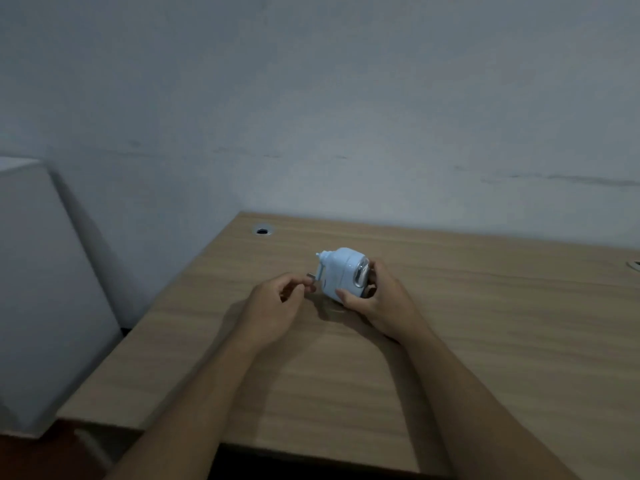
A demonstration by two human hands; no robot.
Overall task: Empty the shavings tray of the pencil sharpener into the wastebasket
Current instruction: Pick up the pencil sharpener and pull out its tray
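Resting toward the back edge of the light wooden desk [485, 341], well in from its left corner, the small pale-blue plastic pencil sharpener [341, 273] is tilted and gripped by the right hand [377, 301], thumb on its near face and fingers curled behind. Its crank handle [311, 277] is pinched by the narrowly curled fingers of the left hand [277, 306]. A round cable grommet [263, 231] is seen at the back left corner.

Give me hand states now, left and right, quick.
Left hand: fingers curled at the crank handle of the pencil sharpener; grip cannot be told.
Right hand: closed on the pencil sharpener, tilted on the desk.
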